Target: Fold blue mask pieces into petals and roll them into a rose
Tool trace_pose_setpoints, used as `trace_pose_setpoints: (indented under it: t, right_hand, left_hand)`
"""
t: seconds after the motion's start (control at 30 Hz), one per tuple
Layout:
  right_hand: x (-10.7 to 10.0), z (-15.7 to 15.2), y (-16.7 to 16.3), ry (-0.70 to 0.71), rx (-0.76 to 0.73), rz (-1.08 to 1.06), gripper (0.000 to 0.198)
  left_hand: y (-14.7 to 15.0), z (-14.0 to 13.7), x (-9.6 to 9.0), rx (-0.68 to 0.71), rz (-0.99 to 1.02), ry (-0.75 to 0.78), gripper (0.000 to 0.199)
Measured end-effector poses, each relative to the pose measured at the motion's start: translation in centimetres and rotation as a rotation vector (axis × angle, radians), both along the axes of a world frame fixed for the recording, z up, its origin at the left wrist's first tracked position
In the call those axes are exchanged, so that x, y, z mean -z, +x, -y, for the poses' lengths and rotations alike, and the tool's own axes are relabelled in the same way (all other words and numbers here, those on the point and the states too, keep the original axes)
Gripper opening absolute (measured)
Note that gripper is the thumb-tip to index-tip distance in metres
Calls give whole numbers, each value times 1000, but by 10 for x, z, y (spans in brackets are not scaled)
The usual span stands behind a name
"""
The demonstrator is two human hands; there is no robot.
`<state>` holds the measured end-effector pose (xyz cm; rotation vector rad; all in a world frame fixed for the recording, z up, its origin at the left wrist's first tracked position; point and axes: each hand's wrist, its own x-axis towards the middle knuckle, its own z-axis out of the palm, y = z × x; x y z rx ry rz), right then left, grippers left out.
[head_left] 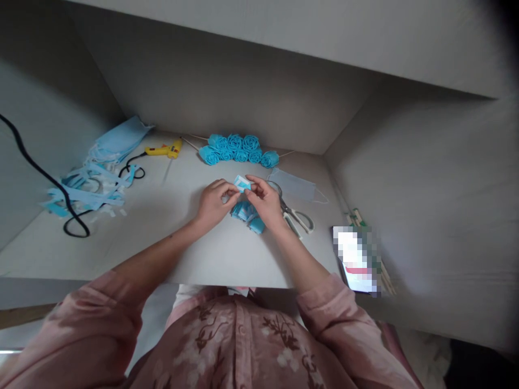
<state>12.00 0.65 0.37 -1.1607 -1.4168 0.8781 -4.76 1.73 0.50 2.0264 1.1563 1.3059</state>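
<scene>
Between both hands is a small folded piece of blue and white mask fabric [242,184]. My left hand [218,202] pinches its left edge, fingers curled. On the other side, my right hand [264,199] grips it between thumb and fingers. Just below lie several more blue pieces of mask fabric [243,210] on the white tabletop [227,259]. A pair of scissors [298,216] with pale handles rests beside my right wrist, its blades partly hidden by the hand. Behind the hands sit several blue fabric roses [239,148], some on thin sticks.
At left are stacked blue masks [124,140], a heap of mask scraps [91,189] and a yellow glue gun [165,149] with a black cord [44,173]. A flat mask [294,185] lies right of the hands. A phone [354,262] and sticks [387,278] are near the right wall.
</scene>
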Motion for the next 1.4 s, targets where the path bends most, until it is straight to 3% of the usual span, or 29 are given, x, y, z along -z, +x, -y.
trace_pose_setpoints:
  t: [0.53, 1.03, 1.4]
  right_hand:
    - [-4, 12, -6, 170, 66, 322, 38]
    - [-2, 12, -5, 251, 74, 385, 39]
    - [-1, 11, -4, 254, 85, 390, 39]
  left_hand:
    - [2, -3, 8, -28, 22, -99, 9]
    - [4, -1, 7, -47, -53, -55, 12]
    - [3, -5, 15, -9, 28, -103, 14]
